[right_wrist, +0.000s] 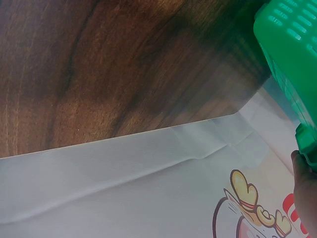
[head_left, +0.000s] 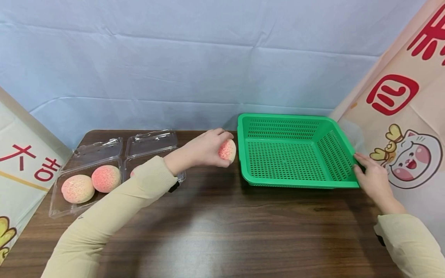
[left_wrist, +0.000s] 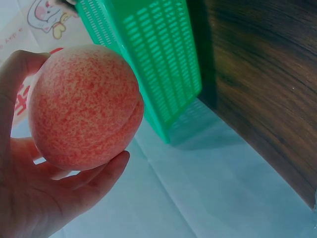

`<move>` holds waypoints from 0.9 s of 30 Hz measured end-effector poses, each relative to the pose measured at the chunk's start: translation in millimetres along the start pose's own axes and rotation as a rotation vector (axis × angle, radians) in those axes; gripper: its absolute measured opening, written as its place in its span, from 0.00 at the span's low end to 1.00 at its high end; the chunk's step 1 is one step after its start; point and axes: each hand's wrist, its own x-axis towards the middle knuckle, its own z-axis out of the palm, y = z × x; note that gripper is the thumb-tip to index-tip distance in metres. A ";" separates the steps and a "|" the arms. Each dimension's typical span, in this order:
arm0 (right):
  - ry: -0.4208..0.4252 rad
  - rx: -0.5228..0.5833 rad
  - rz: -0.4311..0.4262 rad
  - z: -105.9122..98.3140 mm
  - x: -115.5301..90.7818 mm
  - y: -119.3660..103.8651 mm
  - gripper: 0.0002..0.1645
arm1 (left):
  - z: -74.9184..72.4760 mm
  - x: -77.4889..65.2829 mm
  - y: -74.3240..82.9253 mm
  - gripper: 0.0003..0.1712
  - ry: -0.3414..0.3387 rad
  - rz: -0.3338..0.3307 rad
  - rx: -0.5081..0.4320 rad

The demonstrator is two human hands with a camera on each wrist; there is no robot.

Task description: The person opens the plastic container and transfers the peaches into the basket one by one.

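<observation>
My left hand (head_left: 213,148) grips a pink and cream peach (head_left: 227,150) just left of the green basket (head_left: 245,154). In the left wrist view the thumb and fingers curl round the peach (left_wrist: 84,109), the basket's slotted side behind it. On the basket's right rim, my right hand (head_left: 373,179) holds the edge with thumb and fingers. Only a sliver of that hand (right_wrist: 304,193) shows in the right wrist view, against the green rim. Nothing lies inside the basket in the head view.
A clear plastic clamshell tray (head_left: 53,199) sits open at the table's left. It bears a pale peach (head_left: 78,189), a pinker peach (head_left: 106,178) and another peach (head_left: 133,172) mostly hidden by my left sleeve. Cloth hangs behind the brown wooden table (head_left: 222,227).
</observation>
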 end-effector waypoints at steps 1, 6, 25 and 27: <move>0.000 0.000 0.000 0.0 0.0 0.1 0.24 | -0.1 0.6 0.5 0.35 0.000 0.000 0.001; 0.002 -0.001 -0.001 0.1 -0.1 0.2 0.23 | 0.3 2.9 2.8 0.34 0.008 0.014 -0.002; 0.011 0.007 -0.007 0.7 -0.6 -0.3 0.23 | 3.0 9.6 10.3 0.35 0.031 0.046 -0.013; 0.013 0.006 -0.006 1.1 -0.5 0.3 0.23 | 3.6 10.4 10.9 0.35 0.028 0.043 -0.012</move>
